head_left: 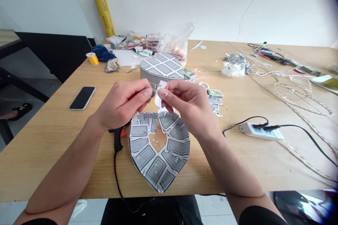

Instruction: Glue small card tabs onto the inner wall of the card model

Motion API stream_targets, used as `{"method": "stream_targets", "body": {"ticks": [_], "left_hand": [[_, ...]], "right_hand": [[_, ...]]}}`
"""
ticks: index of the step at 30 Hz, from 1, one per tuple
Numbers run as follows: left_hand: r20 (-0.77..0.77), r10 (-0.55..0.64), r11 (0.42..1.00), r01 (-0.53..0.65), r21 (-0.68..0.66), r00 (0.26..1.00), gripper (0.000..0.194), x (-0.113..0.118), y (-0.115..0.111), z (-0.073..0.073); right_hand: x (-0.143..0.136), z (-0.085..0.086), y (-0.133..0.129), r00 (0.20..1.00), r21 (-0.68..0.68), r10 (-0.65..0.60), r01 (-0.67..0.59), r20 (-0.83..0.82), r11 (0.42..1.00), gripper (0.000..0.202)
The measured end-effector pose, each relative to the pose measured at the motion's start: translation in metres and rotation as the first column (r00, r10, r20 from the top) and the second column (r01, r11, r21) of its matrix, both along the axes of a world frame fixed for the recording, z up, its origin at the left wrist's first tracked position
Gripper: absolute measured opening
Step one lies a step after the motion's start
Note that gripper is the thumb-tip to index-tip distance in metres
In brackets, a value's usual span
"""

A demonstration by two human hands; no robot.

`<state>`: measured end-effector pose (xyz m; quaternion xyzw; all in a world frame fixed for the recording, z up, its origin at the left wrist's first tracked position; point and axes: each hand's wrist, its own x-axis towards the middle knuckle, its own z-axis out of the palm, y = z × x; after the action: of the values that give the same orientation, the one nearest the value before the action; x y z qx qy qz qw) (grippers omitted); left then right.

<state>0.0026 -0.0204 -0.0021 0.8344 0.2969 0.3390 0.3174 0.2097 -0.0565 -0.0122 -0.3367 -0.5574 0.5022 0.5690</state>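
Observation:
My right hand [187, 100] pinches a small white scrap of card [159, 101] with torn-looking edges and a little dark print. Close beside it, my left hand [129, 100] is closed, thumb pressed on the fingers; what it holds, if anything, is hidden. Below both hands lies a leaf-shaped open shell made of playing cards [142, 144], grey patterned backs showing, with a gap in its middle where bare table and tiny scraps show. Behind the hands stands a second piece covered in cards [163, 66]. A black glue gun [118, 140] with a red trigger lies left of the shell.
A phone [82, 98] lies at left. A power strip [261, 132] with plugged cables sits at right. Loose cards [215, 102] and a tape roll [204, 85] lie behind my right hand. Clutter and a plastic bag [182, 40] line the wall, beside a yellow roll [104, 14].

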Motion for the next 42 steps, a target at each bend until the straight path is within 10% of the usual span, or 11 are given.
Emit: {"method": "stream_targets", "body": {"ticks": [15,34,42], "left_hand": [[-0.061,0.049,0.988,-0.040,0.147,0.997,0.033,0.002,-0.006,0.004],[-0.199,-0.203,0.946,0.245,0.211,0.959,0.034,0.013,-0.004,0.003],[-0.055,-0.069,0.995,0.073,0.070,0.996,0.036,-0.001,-0.002,0.002]], "right_hand": [[0.000,-0.002,0.000,0.999,0.016,-0.041,0.041,0.032,0.999,0.032],[0.002,-0.001,0.000,0.983,0.115,-0.181,0.182,-0.019,0.977,0.025],[0.000,0.001,-0.002,0.995,0.019,-0.103,0.102,0.017,0.995,0.031]]}}
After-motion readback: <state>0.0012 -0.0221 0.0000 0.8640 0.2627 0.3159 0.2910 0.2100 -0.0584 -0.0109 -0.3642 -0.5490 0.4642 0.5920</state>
